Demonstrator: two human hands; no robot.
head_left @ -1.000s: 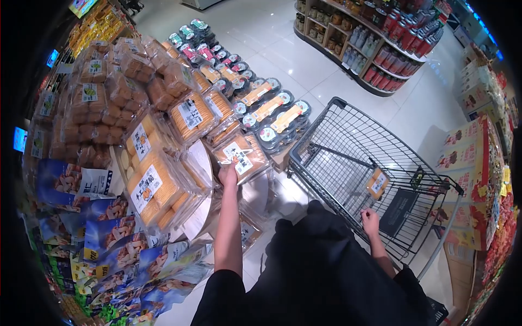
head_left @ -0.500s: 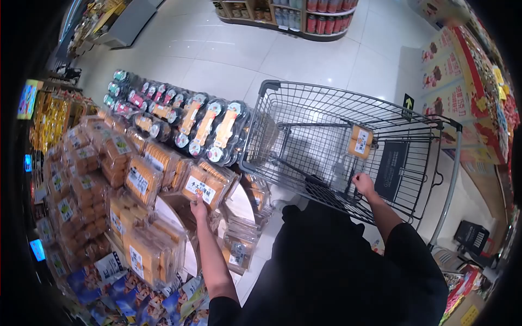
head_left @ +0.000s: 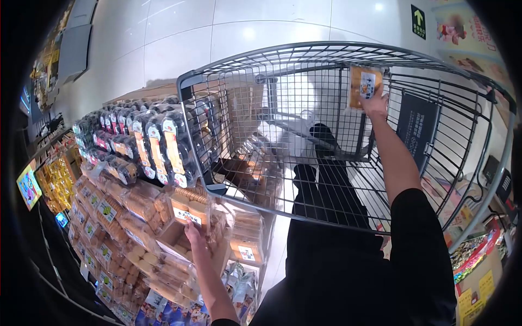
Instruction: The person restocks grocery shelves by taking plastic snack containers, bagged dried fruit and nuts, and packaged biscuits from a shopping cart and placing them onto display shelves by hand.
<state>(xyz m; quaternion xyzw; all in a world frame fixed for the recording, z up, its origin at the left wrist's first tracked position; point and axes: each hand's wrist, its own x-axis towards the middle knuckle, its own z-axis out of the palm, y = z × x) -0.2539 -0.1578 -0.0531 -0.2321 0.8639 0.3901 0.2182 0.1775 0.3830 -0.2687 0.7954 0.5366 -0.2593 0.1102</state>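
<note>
At the edge of the display, my left hand grips the lower end of a clear-wrapped pack of round biscuits with a white label. Its fingertips are partly hidden by the pack. Inside the shopping cart, my right hand is closed on the near right edge of another orange-brown biscuit pack, whose white label faces up. That pack lies toward the far right of the basket.
Stacked biscuit packs fill the display on the left. Behind them stand rows of clear plastic tubs. A dark sign panel hangs on the cart's right side. A green exit marking is on the pale floor.
My right hand has reached forward from above the cart's near side and taken hold of the pack inside. My left hand stays at the display pack. The view has shifted, with the cart appearing larger.
</note>
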